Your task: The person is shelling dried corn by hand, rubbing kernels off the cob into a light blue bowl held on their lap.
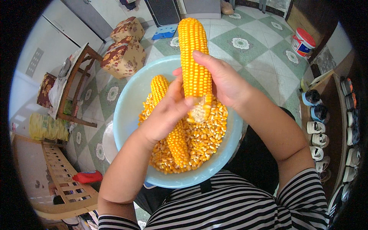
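Note:
A large yellow ear of corn [194, 54] is held up over a light blue plastic basin [126, 115]. My right hand [225, 77] grips it from the right, the thumb lying across its front. On the other side my left hand [168, 113] wraps its lower part, with fingers partly hidden behind it and the thumb blurred by the bare, pale patch at the near end. Loose corn kernels [211, 138] cover the basin's bottom. More corn on the cob [178, 146] lies on them under my left hand; the hand hides its middle, so I cannot tell whether it is one ear or two.
Patterned storage boxes [125, 57] stand on the tiled floor beyond the basin, near a wooden table [73, 83]. A red-lidded bucket [303, 41] is at far right. Shoes [317, 139] fill a rack on the right. A red bottle [87, 176] lies on wooden slats at left.

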{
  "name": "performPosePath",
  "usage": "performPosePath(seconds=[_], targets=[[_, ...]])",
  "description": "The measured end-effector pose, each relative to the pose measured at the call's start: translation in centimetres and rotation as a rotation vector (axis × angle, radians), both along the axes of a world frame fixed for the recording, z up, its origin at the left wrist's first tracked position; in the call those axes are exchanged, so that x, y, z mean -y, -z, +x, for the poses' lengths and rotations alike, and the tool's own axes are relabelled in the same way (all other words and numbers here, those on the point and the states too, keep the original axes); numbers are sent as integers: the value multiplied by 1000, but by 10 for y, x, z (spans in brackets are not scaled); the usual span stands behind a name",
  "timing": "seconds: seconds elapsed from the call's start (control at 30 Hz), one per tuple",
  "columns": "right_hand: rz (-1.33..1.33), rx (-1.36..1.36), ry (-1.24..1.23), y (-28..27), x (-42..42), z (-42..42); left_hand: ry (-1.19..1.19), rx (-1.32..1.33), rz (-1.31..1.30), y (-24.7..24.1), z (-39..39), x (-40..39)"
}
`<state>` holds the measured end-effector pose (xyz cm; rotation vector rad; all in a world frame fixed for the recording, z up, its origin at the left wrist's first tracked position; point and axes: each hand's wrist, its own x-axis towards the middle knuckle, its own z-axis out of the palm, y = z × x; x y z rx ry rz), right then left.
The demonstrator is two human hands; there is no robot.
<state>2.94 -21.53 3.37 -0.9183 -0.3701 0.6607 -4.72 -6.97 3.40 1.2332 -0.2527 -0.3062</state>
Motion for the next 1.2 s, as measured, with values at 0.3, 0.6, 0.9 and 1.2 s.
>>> performPosePath(seconds=[0.3,0.6,0.9,1.2], targets=[[-339,566,114,13,-14,-14,-207,174,60,6,11,-10],[-733,864,5,1,-9,-25,-575,133,145,3,12,-8],[-360,652,-215,-7,-6,-28,-581,184,38,5,11,-15],[-458,744,-139,-4,-11,-25,-592,189,-4,10,14,-12]])
